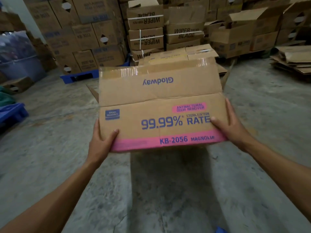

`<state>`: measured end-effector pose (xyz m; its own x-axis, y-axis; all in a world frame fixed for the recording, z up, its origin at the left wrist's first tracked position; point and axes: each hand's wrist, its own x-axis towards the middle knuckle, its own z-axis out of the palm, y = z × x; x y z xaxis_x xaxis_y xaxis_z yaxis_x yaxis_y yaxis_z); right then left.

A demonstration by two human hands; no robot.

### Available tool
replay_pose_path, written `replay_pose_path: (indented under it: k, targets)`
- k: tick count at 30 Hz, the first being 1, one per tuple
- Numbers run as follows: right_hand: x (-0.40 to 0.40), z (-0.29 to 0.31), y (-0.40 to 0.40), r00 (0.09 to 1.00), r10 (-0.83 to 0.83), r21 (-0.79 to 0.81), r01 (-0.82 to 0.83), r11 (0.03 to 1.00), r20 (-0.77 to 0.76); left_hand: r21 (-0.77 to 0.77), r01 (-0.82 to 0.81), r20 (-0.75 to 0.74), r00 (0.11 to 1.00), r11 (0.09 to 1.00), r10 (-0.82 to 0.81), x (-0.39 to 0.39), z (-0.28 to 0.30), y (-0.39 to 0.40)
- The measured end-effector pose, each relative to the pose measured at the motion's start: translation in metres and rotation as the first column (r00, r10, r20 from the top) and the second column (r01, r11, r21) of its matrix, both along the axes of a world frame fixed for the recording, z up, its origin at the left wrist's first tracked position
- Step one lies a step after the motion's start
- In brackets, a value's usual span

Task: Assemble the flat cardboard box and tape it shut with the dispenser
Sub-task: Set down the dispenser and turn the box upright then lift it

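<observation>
While both hands (101,142) (230,125) grip the cardboard box (159,115), fingers hide behind.

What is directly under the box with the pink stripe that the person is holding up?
Under the box, held by the left hand and right hand, only bare concrete floor with its shadow shows. The floor beneath its far part is hidden by the box itself.

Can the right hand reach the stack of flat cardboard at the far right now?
Probably not. The right hand is gripping the box together with the left hand, and the flat cardboard stack lies far off across open floor; nothing blocks the way.
</observation>
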<state>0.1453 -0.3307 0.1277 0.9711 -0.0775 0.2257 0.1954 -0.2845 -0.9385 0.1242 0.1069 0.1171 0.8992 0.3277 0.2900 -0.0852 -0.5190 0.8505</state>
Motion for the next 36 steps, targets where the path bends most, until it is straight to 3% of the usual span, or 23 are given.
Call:
replay_pose_path:
  k: [5,8,14,20,24,29,32,36]
  targets:
    - [-0.026,-0.060,0.000,0.988,0.074,-0.182,-0.099,0.978,-0.139,-0.072,0.042,-0.139,0.989,0.997,-0.052,-0.033,-0.063,0.000]
    - [-0.034,-0.072,0.003,0.980,0.092,-0.156,-0.120,0.980,-0.178,-0.133,0.065,-0.160,0.983,0.989,-0.086,-0.049,-0.086,-0.008]
    - [-0.037,-0.082,0.005,0.975,0.093,-0.107,-0.116,0.987,-0.201,-0.142,0.052,-0.167,0.983,0.989,-0.075,-0.045,-0.093,-0.019]
    - [-0.041,-0.076,0.018,0.969,0.069,-0.018,-0.075,0.997,-0.237,-0.119,-0.108,-0.272,0.960,0.987,0.072,-0.043,-0.108,-0.030]
    - [-0.039,-0.084,0.016,0.961,0.001,-0.122,-0.037,0.992,-0.277,-0.068,-0.168,-0.354,0.926,0.983,0.133,-0.046,-0.116,-0.037]
    - [-0.040,-0.090,0.017,0.936,-0.008,-0.110,-0.033,0.993,-0.353,-0.061,-0.186,-0.377,0.914,0.981,0.150,-0.049,-0.124,-0.036]
    - [-0.043,-0.091,0.019,0.903,0.026,-0.164,-0.106,0.981,-0.430,-0.086,-0.222,-0.392,0.904,0.971,0.172,-0.049,-0.125,-0.037]
    - [-0.059,-0.069,0.033,0.897,0.054,-0.257,-0.183,0.949,-0.440,-0.098,-0.246,-0.532,0.832,0.964,0.158,-0.049,-0.121,-0.039]
